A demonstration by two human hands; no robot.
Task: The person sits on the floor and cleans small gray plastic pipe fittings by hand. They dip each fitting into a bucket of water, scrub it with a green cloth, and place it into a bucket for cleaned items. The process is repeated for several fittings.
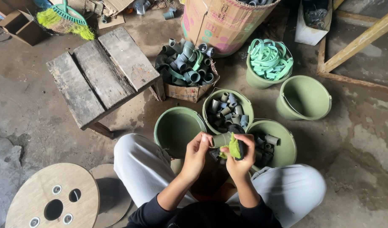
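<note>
Sitting over 3 green buckets, the person pinches a short grey pipe fitting (222, 139) in the left hand (196, 154), long axis pointing sideways at the right hand (240, 158), which is clamped on a green scrub pad (234, 147) pressed against its end.

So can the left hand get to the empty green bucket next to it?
Probably yes. The left hand pinches a grey pipe piece right beside the empty bucket, whose open top has nothing covering it.
</note>
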